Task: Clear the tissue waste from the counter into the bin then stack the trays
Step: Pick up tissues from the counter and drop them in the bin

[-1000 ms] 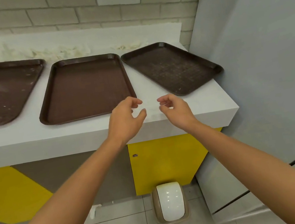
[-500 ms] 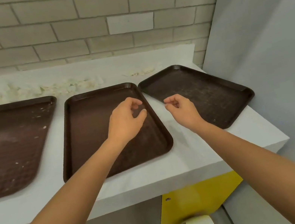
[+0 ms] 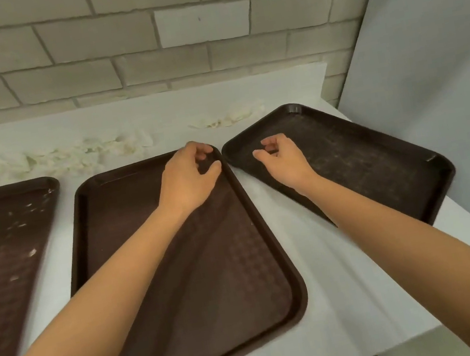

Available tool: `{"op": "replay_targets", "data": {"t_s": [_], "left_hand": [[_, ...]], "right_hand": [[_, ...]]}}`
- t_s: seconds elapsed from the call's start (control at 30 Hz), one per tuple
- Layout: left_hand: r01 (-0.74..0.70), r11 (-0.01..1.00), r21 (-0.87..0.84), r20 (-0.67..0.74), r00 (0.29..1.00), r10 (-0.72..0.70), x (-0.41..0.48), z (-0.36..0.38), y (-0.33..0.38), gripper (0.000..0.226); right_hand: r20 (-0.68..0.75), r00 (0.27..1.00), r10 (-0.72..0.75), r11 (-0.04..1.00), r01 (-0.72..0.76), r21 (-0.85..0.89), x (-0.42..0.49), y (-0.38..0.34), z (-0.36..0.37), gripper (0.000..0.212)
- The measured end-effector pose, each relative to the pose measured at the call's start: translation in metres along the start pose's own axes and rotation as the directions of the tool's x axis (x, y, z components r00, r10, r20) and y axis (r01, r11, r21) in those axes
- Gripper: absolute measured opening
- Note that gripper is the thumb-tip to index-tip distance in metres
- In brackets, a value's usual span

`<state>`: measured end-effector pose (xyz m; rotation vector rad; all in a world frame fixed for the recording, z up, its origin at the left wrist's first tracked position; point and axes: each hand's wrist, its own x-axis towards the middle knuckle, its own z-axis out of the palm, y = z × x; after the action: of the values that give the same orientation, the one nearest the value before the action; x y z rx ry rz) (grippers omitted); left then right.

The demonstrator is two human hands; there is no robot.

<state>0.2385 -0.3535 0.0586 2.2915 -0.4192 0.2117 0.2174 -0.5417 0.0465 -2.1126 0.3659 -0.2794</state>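
Far left: left tray (image 3: 7, 265), cut off by the frame edge, w/ pale crumbs and flecks on it. Behind it and running along the back of the surface (image 3: 325, 287), nr the brick wall (image 3: 144, 62), lies the long strip of tissue waste (image 3: 45, 162): shredded, loose, none of it picked up.

Centre: middle tray (image 3: 218, 306) lies flat, looks bare. The left hand (image 3: 187, 180) hovers over its far right corner, fingers (image 3: 201, 152) loosely curled, thumb apart from them, nothing in the grip. Can't tell if it touches the rim.

Just beyond, btwn the middle and right trays at the back: a smaller tissue clump (image 3: 228, 119).

The right hand (image 3: 283, 156) is over the far left part of the right tray (image 3: 383, 170), fingers likewise loosely curled, thumb close to forefinger but holding nothing. That tray sits angled, close to the surface's right end. Bin not in view.

Step in hand, prob: reach for the tissue, i.e. the very start; no tissue cleared, no trays stacked. Both hands are short of the waste, w/ the small clump nearest.

Next move calls for: reach past the tray rims, gather the scraps into a bunch rather than pinch single bits, as loose shreds will scatter or drop on the way to the bin.
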Motion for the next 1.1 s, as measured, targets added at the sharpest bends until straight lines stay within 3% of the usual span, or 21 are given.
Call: {"op": "replay_targets", "data": {"t_s": [0.4,0.63,0.83,0.97,1.1], "left_hand": [[0.007,0.987,0.159,0.079,0.997,-0.020,0.130,0.049,-0.029,0.045],[0.015,0.955,0.296,0.170,0.983,-0.068,0.196,0.082,-0.055,0.049],[-0.040,0.905,0.424,0.197,0.979,-0.049,0.227,0.107,-0.071,0.050],[-0.080,0.923,0.377,0.184,0.983,0.010,0.232,0.118,-0.079,0.042],[-0.147,0.901,0.409,0.199,0.978,0.069,0.235,0.123,-0.086,0.038]], "right_hand": [[0.045,0.999,-0.012,0.996,0.016,-0.088,0.137,0.009,0.016,0.043],[0.020,1.000,0.004,0.945,0.003,-0.326,0.206,0.020,0.036,0.037],[0.006,0.996,0.094,0.739,-0.066,-0.670,0.241,0.028,0.064,0.052],[0.000,0.996,0.084,0.651,-0.054,-0.757,0.248,0.032,0.079,0.053],[0.018,1.000,0.004,0.645,0.012,-0.764,0.249,0.032,0.084,0.037]]}}
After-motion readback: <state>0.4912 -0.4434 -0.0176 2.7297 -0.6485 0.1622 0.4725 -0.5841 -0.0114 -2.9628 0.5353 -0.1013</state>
